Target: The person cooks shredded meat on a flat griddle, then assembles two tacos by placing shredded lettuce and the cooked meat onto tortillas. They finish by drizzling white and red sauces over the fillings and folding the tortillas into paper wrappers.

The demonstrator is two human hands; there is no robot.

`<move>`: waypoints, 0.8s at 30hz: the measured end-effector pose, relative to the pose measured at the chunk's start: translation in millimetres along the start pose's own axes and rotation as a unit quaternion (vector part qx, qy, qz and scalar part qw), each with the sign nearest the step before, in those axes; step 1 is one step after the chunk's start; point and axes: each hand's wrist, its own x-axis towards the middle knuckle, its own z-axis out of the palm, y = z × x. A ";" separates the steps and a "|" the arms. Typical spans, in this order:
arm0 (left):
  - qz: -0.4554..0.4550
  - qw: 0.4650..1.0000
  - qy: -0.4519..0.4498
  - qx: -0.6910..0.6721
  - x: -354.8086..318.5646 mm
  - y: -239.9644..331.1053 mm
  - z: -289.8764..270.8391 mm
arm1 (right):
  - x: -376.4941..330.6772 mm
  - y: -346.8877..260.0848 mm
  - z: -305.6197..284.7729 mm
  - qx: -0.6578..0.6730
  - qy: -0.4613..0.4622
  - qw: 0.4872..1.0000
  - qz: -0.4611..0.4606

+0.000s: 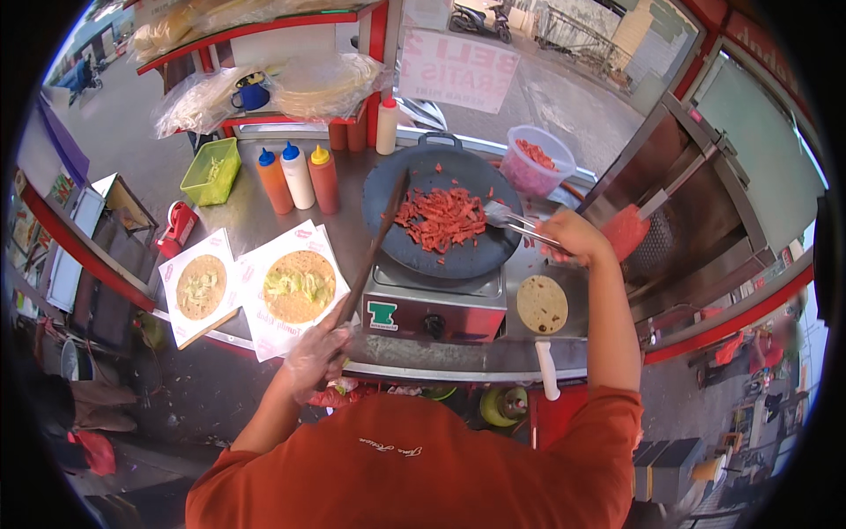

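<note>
My left hand [319, 354], in a clear plastic glove, is closed around a long dark wooden spatula [379, 242], which leans over the left side of the pan. My right hand [575, 238] grips metal tongs [520, 225], their tips at the right edge of a heap of red chopped meat [445, 216]. That meat lies in a wide black pan [410, 251] on a gas stove [476, 316]. Left of the stove, one flatbread [300, 264] and a second flatbread [201, 286] rest on white papers, each topped with shredded lettuce. Below my right hand lies a plain flatbread [542, 304].
A white handle [547, 370] juts over the counter's front edge. Behind the pan stands a clear tub [538, 163] of red meat. Three squeeze bottles [298, 179], a green basket [211, 172] and a red tape dispenser [178, 229] occupy the left. A metal rotisserie [705, 176] stands right.
</note>
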 end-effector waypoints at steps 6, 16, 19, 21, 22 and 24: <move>-0.001 0.995 -0.104 -0.002 24.4 14.8 -2.4 | 15.1 -12.2 56.9 -0.149 0.142 0.966 -0.156; -0.011 0.999 -0.036 -0.023 -18.9 5.5 -18.8 | -66.5 -6.2 90.4 -0.290 0.319 0.883 -0.188; -0.016 0.995 -0.089 -0.036 -10.5 -11.0 0.3 | -47.5 -8.6 111.4 -0.273 0.310 0.887 -0.205; -0.022 0.993 -0.105 -0.038 -3.4 -12.3 5.6 | -34.5 -7.5 105.1 -0.248 0.267 0.898 -0.246; -0.026 0.996 -0.088 -0.014 -2.0 -10.6 5.3 | -29.7 -5.6 100.3 -0.211 0.290 0.906 -0.225; -0.023 0.997 -0.070 0.025 -3.5 -6.0 2.1 | -27.3 1.2 81.8 -0.139 0.280 0.936 -0.161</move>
